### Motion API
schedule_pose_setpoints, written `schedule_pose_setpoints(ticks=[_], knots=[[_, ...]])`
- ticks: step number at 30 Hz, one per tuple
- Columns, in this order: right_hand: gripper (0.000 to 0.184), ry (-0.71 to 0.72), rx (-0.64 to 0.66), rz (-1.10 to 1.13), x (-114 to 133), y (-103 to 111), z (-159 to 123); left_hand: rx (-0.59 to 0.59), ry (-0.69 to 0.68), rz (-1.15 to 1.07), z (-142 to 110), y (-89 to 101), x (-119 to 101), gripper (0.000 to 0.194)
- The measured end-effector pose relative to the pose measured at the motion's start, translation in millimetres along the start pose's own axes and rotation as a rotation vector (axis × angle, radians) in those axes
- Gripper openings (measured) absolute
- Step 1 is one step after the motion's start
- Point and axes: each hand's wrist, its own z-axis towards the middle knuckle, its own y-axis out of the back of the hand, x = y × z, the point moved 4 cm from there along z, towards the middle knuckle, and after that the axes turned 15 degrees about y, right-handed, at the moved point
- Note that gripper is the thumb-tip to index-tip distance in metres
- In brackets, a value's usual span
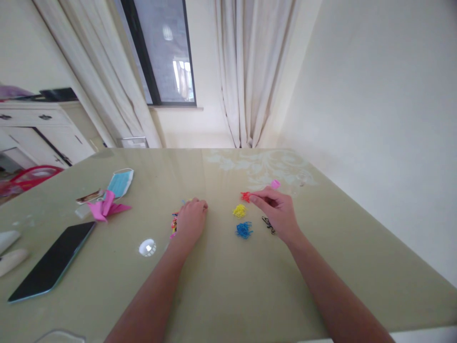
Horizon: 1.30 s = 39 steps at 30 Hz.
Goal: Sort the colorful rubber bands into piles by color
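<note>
My right hand (278, 209) is closed in a pinch, thumb and forefinger touching the edge of a small red pile (245, 196) of what look like rubber bands. What lies between the fingertips is too small to make out. Nearby on the table are a yellow pile (239, 211), a blue pile (244, 230), some black bands (268, 225) partly behind the wrist, and a pink pile (275, 184) beyond the knuckles. My left hand (193, 219) rests with curled fingers over a mixed-colour pile (174, 225), covering most of it; its fingertips are hidden.
Left on the glossy table (221, 295) lie a dark tablet (53, 262), a pink folded-paper piece (106, 207), a blue face mask (120, 183) and a round white shiny object (147, 247). A wall (385, 143) borders the right side; a curtained window (164, 52) stands behind.
</note>
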Motion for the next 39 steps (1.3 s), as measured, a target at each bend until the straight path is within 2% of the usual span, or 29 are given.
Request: schedule_pose_setpoints(ticks=[4,7,9,12,15,18,21,25,27,32,37,39], knots=[[0.025,-0.084,-0.025,-0.264,-35.6,11.9,4.6,-0.012,0.003,0.003,1.6,1.3,-4.9,0.027],[0.020,-0.115,0.037,-0.495,-56.7,10.7,12.3,-0.065,0.015,-0.013,2.0,3.8,-7.1,0.024],[0.017,-0.141,0.082,-0.558,-66.1,5.6,18.6,-0.107,0.016,-0.052,3.2,5.4,-7.6,0.023],[0.017,-0.179,0.083,-0.575,-72.5,1.0,24.8,-0.122,0.020,-0.202,7.0,6.3,-6.8,0.023],[0.021,-0.176,0.030,-0.609,-68.9,2.2,22.2,-0.009,0.034,-0.519,10.9,3.4,-8.2,0.015],[0.024,-0.091,0.018,-0.552,-57.8,-1.7,12.8,0.153,-0.025,-0.926,9.3,-0.2,-17.9,0.012],[0.023,-0.014,0.071,-0.385,-46.0,-14.7,3.5,0.240,-0.100,-1.160,2.8,-0.5,-29.3,0.023],[0.022,-0.001,0.206,-0.205,-36.6,-34.2,-3.6,0.276,-0.119,-1.214,-4.7,2.0,-36.2,0.027],[0.022,-0.009,0.231,-0.172,-35.0,-38.8,-5.2,0.289,-0.111,-1.223,-6.7,3.7,-37.0,0.027],[0.024,-0.031,0.217,-0.101,-33.6,-41.1,-7.0,0.375,-0.123,-1.240,-11.3,4.0,-40.2,0.029],[0.025,-0.037,0.195,-0.034,-23.5,-40.1,-5.4,0.406,-0.143,-1.219,-14.7,3.2,-43.0,0.033],[0.025,-0.076,0.164,0.061,-18.5,-37.7,-4.1,0.411,-0.160,-1.185,-13.0,4.7,-41.5,0.035]])
